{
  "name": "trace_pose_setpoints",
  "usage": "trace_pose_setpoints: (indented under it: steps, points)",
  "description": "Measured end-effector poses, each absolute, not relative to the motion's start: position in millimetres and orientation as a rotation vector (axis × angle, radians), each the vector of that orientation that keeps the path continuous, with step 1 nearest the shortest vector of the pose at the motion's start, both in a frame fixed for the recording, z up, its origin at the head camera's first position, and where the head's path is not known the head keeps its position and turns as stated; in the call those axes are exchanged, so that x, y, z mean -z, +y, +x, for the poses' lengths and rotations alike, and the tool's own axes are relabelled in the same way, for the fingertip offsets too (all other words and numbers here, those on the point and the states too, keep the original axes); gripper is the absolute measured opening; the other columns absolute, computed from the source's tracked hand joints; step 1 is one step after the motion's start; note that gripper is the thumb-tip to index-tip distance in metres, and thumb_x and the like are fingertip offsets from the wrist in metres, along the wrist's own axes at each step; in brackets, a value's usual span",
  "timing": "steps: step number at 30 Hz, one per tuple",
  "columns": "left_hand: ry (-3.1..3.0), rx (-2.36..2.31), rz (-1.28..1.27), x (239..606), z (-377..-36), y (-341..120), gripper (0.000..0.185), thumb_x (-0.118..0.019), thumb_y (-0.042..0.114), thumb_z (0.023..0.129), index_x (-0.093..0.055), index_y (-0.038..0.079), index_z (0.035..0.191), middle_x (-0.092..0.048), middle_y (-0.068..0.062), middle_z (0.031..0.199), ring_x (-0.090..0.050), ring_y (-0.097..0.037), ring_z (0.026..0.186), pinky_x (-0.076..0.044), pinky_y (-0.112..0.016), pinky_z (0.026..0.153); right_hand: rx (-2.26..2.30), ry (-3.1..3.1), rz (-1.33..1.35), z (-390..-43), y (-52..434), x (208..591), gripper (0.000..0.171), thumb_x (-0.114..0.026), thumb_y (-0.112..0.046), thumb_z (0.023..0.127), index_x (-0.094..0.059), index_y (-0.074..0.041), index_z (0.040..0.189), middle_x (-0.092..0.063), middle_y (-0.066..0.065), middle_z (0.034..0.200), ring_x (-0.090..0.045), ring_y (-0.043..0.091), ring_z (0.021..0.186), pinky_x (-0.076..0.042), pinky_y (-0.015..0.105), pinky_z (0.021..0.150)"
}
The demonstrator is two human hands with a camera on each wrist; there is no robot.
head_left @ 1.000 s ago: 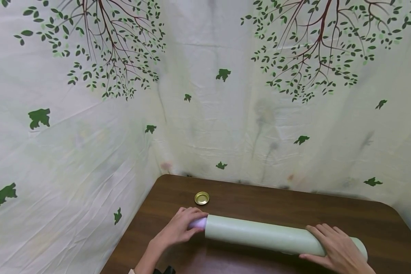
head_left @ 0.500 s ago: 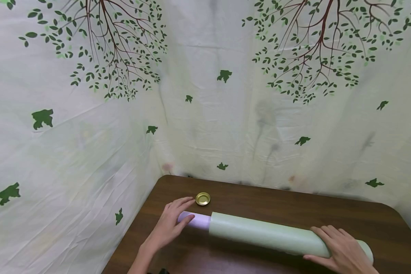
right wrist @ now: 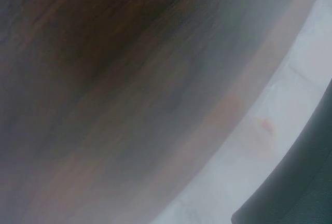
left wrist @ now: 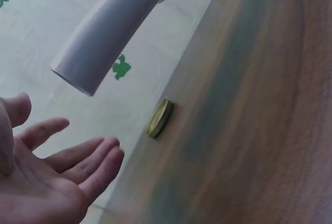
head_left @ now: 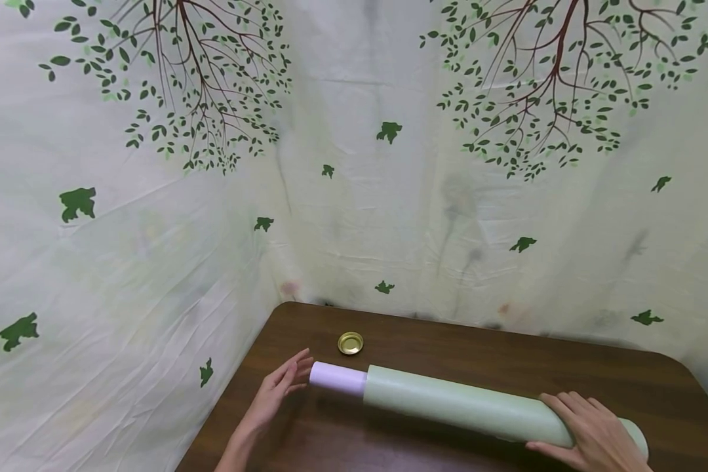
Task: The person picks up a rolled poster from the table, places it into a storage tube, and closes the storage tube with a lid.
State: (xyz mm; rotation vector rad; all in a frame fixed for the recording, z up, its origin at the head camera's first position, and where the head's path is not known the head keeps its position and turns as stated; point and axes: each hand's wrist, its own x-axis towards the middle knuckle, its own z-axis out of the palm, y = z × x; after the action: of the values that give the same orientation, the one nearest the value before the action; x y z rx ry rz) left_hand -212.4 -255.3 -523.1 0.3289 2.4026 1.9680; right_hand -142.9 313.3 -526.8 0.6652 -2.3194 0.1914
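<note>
A long pale green tube [head_left: 448, 401] is held slantwise above the table, its right end lower in the head view. From its left end sticks out a narrower lavender tube [head_left: 339, 379], whose free end faces my left hand. My right hand [head_left: 596, 432] grips the green tube near its right end, thumb on the near side and fingers over the top. My left hand [head_left: 276, 388] is just beside the lavender end with fingers extended. In the left wrist view its palm [left wrist: 46, 187] shows, holding nothing, apart from the lavender tube [left wrist: 111, 32].
A shallow round gold lid [head_left: 351, 343] lies on the brown wooden table [head_left: 478, 354], beyond the lavender tube. Pale cloth with printed trees and leaves [head_left: 354, 196] hangs behind and left of the table. The right wrist view is hazy, with a dark green surface [right wrist: 295, 182] at lower right.
My left hand has let go of the lavender tube and drawn back to the left. More of the lavender tube now shows outside the green one. My right hand keeps its grip.
</note>
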Motion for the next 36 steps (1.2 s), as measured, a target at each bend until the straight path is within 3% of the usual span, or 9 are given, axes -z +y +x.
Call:
trace_pose_setpoints:
  steps: [3, 9, 13, 15, 22, 36]
  points:
    - [2.324, -1.993, 0.377, 528.0, -211.9, -255.2, 0.046, -0.037, 0.023, 0.115, -0.047, 0.0, 0.153, -0.058, -0.021, 0.146, -0.065, 0.0, 0.117, -0.057, -0.036, 0.097, -0.189, -2.318, 0.662, -142.8, 313.0, 527.3, 0.076, -0.077, -0.081, 0.064, -0.073, -0.017, 0.105, -0.062, -0.011, 0.084, -0.051, 0.003, 0.069, -0.035, 0.022, 0.057]
    - [2.335, -2.008, 0.359, 530.2, -211.9, -248.5, 0.042, -0.046, 0.022, 0.112, -0.055, 0.001, 0.148, -0.067, 0.012, 0.134, -0.065, 0.0, 0.113, -0.058, -0.036, 0.092, -0.183, -2.292, 0.672, -143.8, 313.7, 527.8, 0.077, -0.075, -0.083, 0.065, -0.074, -0.016, 0.104, -0.063, -0.01, 0.084, -0.053, 0.004, 0.068, -0.034, 0.019, 0.059]
    - [2.37, -1.988, 0.357, 529.3, -212.3, -243.0, 0.04, -0.049, 0.022, 0.111, -0.058, 0.003, 0.145, -0.066, 0.019, 0.133, -0.065, -0.001, 0.111, -0.058, -0.037, 0.092, -0.178, -2.285, 0.677, -144.0, 313.6, 528.0, 0.078, -0.074, -0.083, 0.066, -0.074, -0.015, 0.105, -0.063, -0.01, 0.084, -0.054, 0.006, 0.069, -0.035, 0.02, 0.059]
    - [2.384, -1.966, 0.372, 528.6, -212.1, -240.7, 0.04, -0.049, 0.022, 0.111, -0.059, 0.004, 0.145, -0.066, 0.014, 0.135, -0.064, -0.001, 0.111, -0.057, -0.037, 0.093, -0.175, -2.286, 0.678, -143.9, 313.2, 528.2, 0.078, -0.074, -0.083, 0.066, -0.074, -0.015, 0.105, -0.063, -0.01, 0.085, -0.054, 0.006, 0.07, -0.036, 0.021, 0.059]
    - [2.352, -1.946, 0.406, 527.3, -211.2, -234.1, 0.041, -0.048, 0.022, 0.111, -0.057, 0.001, 0.145, -0.059, -0.024, 0.144, -0.063, -0.002, 0.109, -0.056, -0.036, 0.095, -0.178, -2.315, 0.663, -143.0, 310.2, 528.0, 0.078, -0.076, -0.082, 0.065, -0.074, -0.015, 0.105, -0.063, -0.009, 0.084, -0.055, 0.006, 0.069, -0.039, 0.024, 0.056]
    - [2.368, -1.853, 0.564, 528.4, -206.9, -220.7, 0.04, -0.048, 0.017, 0.111, -0.056, -0.002, 0.145, -0.065, -0.023, 0.135, -0.064, 0.0, 0.108, -0.057, -0.032, 0.093, -0.185, -2.323, 0.669, -142.0, 305.5, 530.3, 0.077, -0.076, -0.082, 0.065, -0.074, -0.016, 0.105, -0.062, -0.01, 0.083, -0.054, 0.005, 0.068, -0.037, 0.023, 0.055]
